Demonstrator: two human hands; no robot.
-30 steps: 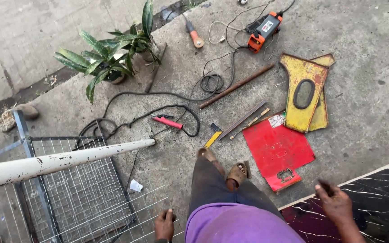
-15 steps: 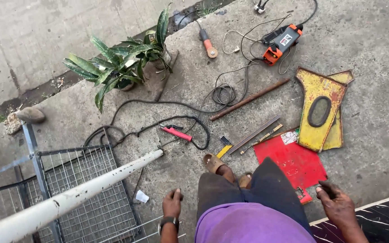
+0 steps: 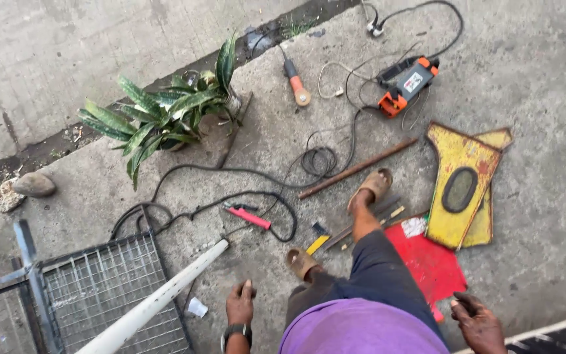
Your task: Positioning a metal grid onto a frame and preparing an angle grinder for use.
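Even overcast daylight, scene was bright, shadows were soft and faint, no glare on concrete, slight motion blur throughout, detail smeared, mild wide-angle stretch at edges

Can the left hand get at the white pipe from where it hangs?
Probably yes: the left hand hangs empty just right of the white pipe, with only bare concrete between them.
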